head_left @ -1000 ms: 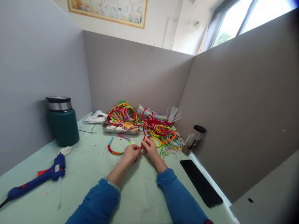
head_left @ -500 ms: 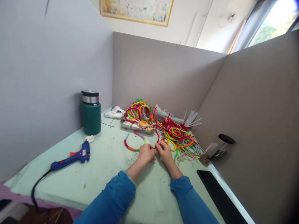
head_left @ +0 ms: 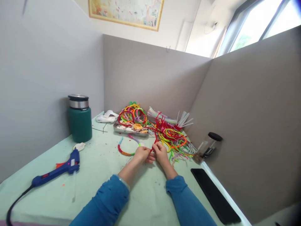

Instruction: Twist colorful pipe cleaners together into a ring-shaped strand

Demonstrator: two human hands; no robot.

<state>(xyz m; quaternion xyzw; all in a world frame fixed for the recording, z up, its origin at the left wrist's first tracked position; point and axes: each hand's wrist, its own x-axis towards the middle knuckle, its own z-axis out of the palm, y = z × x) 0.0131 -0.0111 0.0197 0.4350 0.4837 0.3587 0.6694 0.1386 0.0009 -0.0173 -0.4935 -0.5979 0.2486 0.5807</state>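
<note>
A red pipe cleaner (head_left: pixel 156 137) runs between my two hands above the middle of the table, one end rising past the right fingers. My left hand (head_left: pixel 142 155) pinches its lower part between thumb and forefinger, with the other fingers loosely extended. Close beside it, my right hand (head_left: pixel 161 152) grips the same pipe cleaner in its fingertips. Just beyond the left hand lies a curved multicoloured pipe-cleaner band (head_left: pixel 124 153) of red, orange, green, purple and light blue. Part of this band is hidden behind my left hand.
A blue glue gun (head_left: pixel 57 171) and a green flask (head_left: pixel 80 122) stand at left. Behind the hands are a metal tray (head_left: pixel 131 132) of small pieces and coiled bands, and a tangled pipe-cleaner pile (head_left: pixel 174 133). At right lie a black slab (head_left: pixel 213 194) and a clear black-lidded container (head_left: pixel 209 146).
The view has shifted, so everything sits further left. Both hands keep hold of the red pipe cleaner, and its free upper end now stands less tall. My left hand's lower fingers have spread slightly.
</note>
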